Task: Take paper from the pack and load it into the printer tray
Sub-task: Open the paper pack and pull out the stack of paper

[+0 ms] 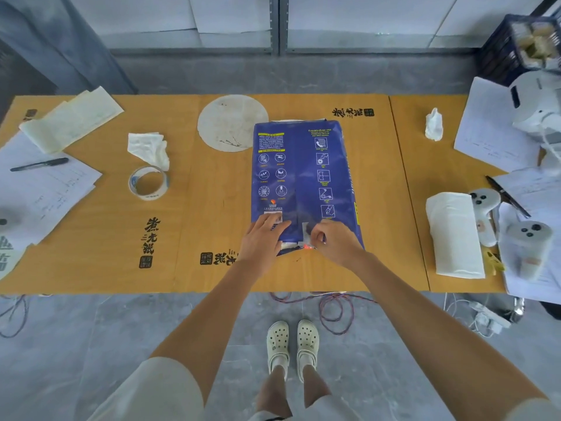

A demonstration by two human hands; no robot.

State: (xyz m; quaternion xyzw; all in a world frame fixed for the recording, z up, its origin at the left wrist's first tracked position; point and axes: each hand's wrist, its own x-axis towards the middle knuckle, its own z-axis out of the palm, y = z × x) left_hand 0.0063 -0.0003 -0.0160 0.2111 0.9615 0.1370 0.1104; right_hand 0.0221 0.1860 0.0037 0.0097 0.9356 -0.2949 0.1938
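A blue wrapped pack of paper point(303, 177) lies lengthwise in the middle of the yellow table point(206, 208), its printed back facing up. My left hand point(263, 238) rests flat on the pack's near left corner, fingers spread. My right hand point(332, 240) pinches the torn wrapper flap at the near end seam, where a bit of white shows. A white printer point(538, 104) stands at the far right edge, partly out of view; I cannot see its tray.
A tape roll point(148, 183), crumpled tissues point(149, 148) and a round white disc point(232, 123) lie left of the pack. Loose sheets and a pen point(39, 165) are at far left. A white folded stack point(455, 235) and two game controllers point(529, 247) sit right.
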